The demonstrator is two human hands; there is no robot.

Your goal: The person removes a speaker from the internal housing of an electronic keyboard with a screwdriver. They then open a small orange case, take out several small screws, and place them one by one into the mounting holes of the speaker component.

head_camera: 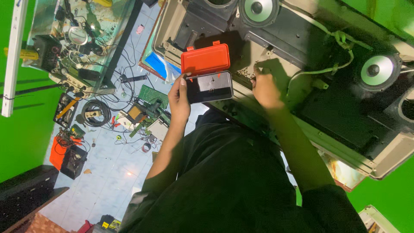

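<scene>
An open orange plastic case [206,71] sat at the near edge of a large grey speaker cabinet [276,47]. Two round silver speaker cones [258,9] lay farther in. A cluttered glass-topped table [77,39] stood well to its left.

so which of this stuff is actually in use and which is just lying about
In use: orange case held open by left hand; right hand on speaker cabinet.

Lying about: circuit board, cable coil, floor tools.

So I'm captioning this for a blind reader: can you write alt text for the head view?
Seen from above, a person's left hand holds an open orange case with a dark tray, while the right hand touches the beige speaker cabinet lying open. Tools and cables litter the tiled floor.
</scene>
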